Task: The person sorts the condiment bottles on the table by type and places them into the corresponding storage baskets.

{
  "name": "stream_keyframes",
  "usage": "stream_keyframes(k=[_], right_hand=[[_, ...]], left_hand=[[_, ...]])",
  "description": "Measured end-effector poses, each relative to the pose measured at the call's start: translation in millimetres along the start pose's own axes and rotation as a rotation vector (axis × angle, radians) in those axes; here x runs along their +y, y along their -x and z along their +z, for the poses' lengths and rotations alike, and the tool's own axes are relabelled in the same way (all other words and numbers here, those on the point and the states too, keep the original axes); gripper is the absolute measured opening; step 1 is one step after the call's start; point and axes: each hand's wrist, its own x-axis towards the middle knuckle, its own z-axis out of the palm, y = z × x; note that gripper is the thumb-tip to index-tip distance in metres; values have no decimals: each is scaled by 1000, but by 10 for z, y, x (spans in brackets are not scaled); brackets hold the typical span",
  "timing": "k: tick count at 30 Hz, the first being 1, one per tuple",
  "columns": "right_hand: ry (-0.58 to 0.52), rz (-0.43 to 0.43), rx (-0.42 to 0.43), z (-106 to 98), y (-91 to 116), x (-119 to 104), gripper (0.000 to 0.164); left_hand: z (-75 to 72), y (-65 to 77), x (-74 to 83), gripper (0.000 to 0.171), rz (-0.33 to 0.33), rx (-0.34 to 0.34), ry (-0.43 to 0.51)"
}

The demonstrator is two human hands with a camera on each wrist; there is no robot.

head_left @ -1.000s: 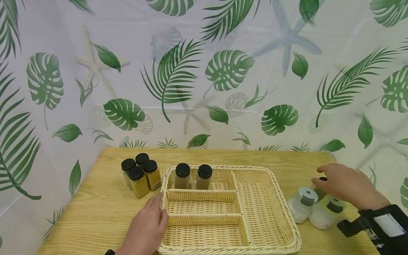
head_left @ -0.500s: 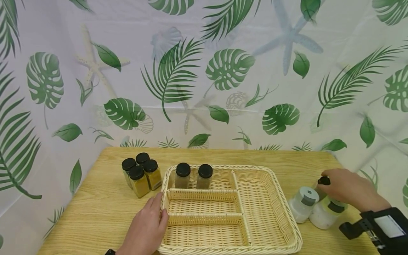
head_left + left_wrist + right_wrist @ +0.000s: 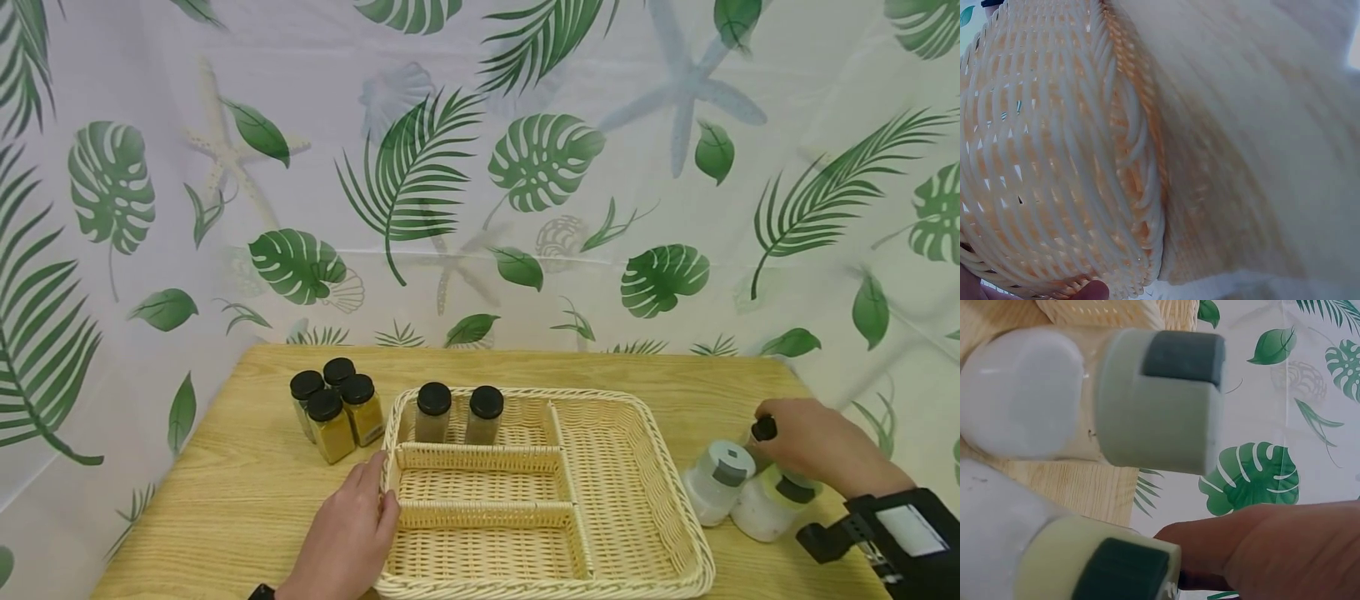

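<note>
My left hand (image 3: 341,533) grips the left rim of a cream woven divided basket (image 3: 701,575); its thumb (image 3: 1092,291) shows at the bottom of the left wrist view against the weave. Beyond the basket's right side, my right hand (image 3: 828,446) pinches a black-capped spice jar (image 3: 764,428) near its top. Two salt shakers partly cover this jar: one pale green-lidded shaker (image 3: 717,483) and one yellow-lidded shaker (image 3: 772,504), both holding white contents. In the right wrist view the fingers run behind the yellow-lidded shaker (image 3: 1054,556), and the jar is hidden.
Two black-capped jars (image 3: 432,414) stand in the basket's back left compartment. Several black-capped jars with yellowish contents (image 3: 332,429) cluster on the wooden table (image 3: 217,500), left of the basket. A leaf-printed cloth (image 3: 480,167) hangs behind the table.
My right hand has come down onto the black-capped jar behind the shakers, and its fingers have closed round the top. The left hand stays on the basket rim.
</note>
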Motion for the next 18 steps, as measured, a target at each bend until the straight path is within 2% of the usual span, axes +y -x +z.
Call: stream_keyframes(k=[14, 18], right_hand=[[-30, -31, 42, -64, 17, -117, 55], [-21, -55, 87, -108, 11, -202, 49]], left_hand=[[3, -1, 2, 46, 2, 3, -5], [1, 1, 1, 47, -3, -2, -9]])
